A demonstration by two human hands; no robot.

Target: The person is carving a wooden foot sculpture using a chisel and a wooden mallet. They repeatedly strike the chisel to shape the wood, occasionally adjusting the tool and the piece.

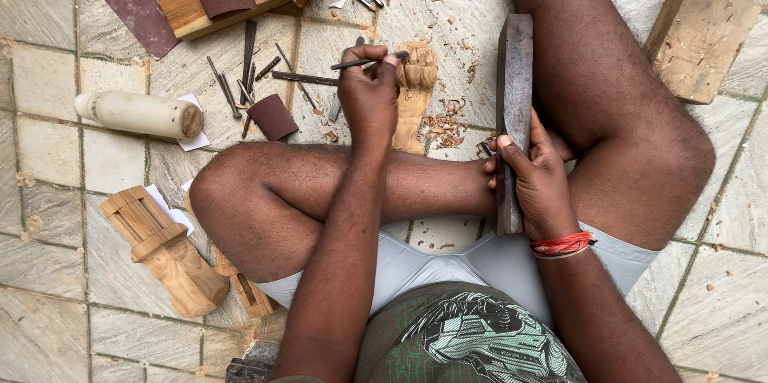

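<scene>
The left hand [368, 95] pinches a thin metal chisel [370, 61], its tip laid across the head of a small carved wooden figure [414, 95] lying on the stone floor [48, 151] just beyond the crossed shins. The right hand [538, 183] is wrapped tight round a dark wooden mallet block [512, 111], well apart from the left. To cut cleanly, the figure likely needs steadying and the blows kept light. Spare chisels [248, 71] and sandpaper [272, 117] lie just left of the chisel hand; wood chips [444, 123] lie between the hands.
</scene>
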